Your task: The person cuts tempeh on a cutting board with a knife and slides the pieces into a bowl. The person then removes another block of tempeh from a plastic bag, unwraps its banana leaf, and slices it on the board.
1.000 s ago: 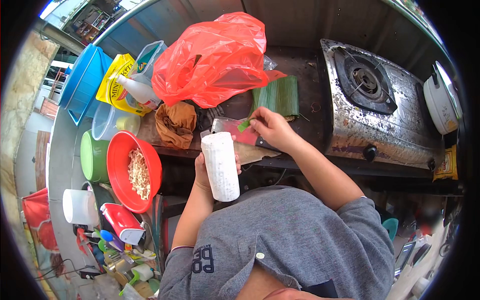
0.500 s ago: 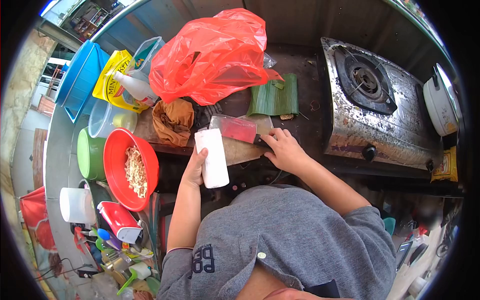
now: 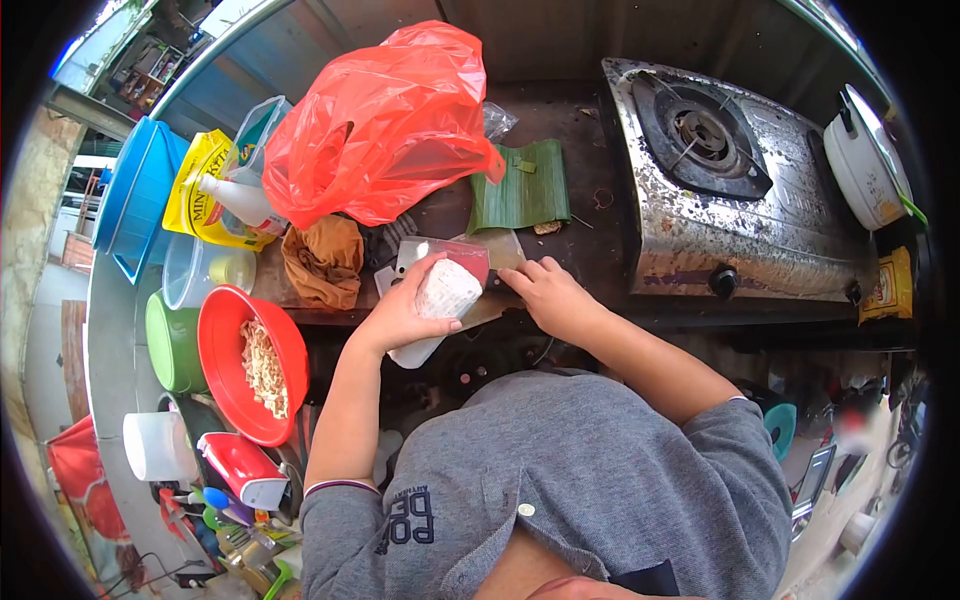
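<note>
My left hand (image 3: 405, 312) is wrapped round a white block (image 3: 447, 292), tilted so that its rough, speckled end shows. Beyond it, a cleaver (image 3: 466, 257) with a wide blade lies on a cutting board (image 3: 503, 246), partly covered by the block. The fingers of my right hand (image 3: 545, 290) rest at the dark handle of the cleaver, closed on it. A green banana leaf piece (image 3: 522, 188) lies just behind the board, and a brown cloth (image 3: 324, 262) is to its left.
A large red plastic bag (image 3: 385, 120) stands at the back. On the left are a red basin (image 3: 291, 402) with pale strips, a green tub (image 3: 172, 345), blue basins (image 3: 142, 190) and a yellow pouch (image 3: 204, 190). A gas stove (image 3: 700, 240) is on the right.
My left hand has turned the white block, so its end now shows, and brought it over the cleaver blade. The whole view has shifted slightly. My right hand stays at the cleaver handle.
</note>
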Demonstrator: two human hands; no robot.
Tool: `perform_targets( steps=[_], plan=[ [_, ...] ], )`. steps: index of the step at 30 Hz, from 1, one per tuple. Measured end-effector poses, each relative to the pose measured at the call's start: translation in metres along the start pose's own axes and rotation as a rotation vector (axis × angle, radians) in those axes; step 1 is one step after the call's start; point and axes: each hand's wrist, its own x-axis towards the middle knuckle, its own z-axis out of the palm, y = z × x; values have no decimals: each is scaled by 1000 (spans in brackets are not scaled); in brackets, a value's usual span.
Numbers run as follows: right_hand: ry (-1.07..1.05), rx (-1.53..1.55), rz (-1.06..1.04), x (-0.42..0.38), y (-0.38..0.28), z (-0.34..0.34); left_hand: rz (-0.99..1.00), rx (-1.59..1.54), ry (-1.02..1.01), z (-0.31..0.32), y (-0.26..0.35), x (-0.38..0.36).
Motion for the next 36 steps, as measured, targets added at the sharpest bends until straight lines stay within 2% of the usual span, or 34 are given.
perform_targets(
  steps=[2,6,8,10,12,14,16,17,18,20,21,23,25,26,28,30,33,36],
  plan=[
    [38,71,-45,2,3,-13,-64,72,-94,-2,2,2],
    [94,210,7,-2,13,-33,-35,124,-123,-4,3,10],
    [157,326,130,-7,15,-42,4,113,-113,-2,0,15],
    [214,317,138,-12,19,-47,6,131,-111,0,-1,21],
    [257,598,342,-16,24,-50,9,151,-113,3,-2,26],
    [241,605,371,-22,26,-57,-53,220,-113,4,-1,33],
    [80,976,561,-32,17,-65,-9,278,-129,4,-9,43],
    [29,1053,621,-38,12,-67,34,336,-142,4,-12,46],
    [32,1059,628,-45,9,-62,32,338,-151,3,-12,47],
    [165,1162,447,-60,1,-48,33,506,-116,2,-9,48],
    [170,1235,444,-66,-7,-49,30,508,-123,5,-9,47],
    [189,1255,377,-73,-11,-49,85,397,29,14,-8,41],
    [-71,1178,571,-80,-18,-61,94,441,73,22,4,31],
    [-62,1187,580,-84,-18,-56,105,479,129,25,8,27],
    [172,743,417,-88,-15,-43,125,494,114,27,5,26],
    [195,694,365,-87,-17,-48,145,506,108,25,4,28],
    [178,628,311,-86,-24,-56,66,488,58,24,3,28],
    [165,597,292,-83,-31,-50,158,491,136,31,1,23]
  ],
)
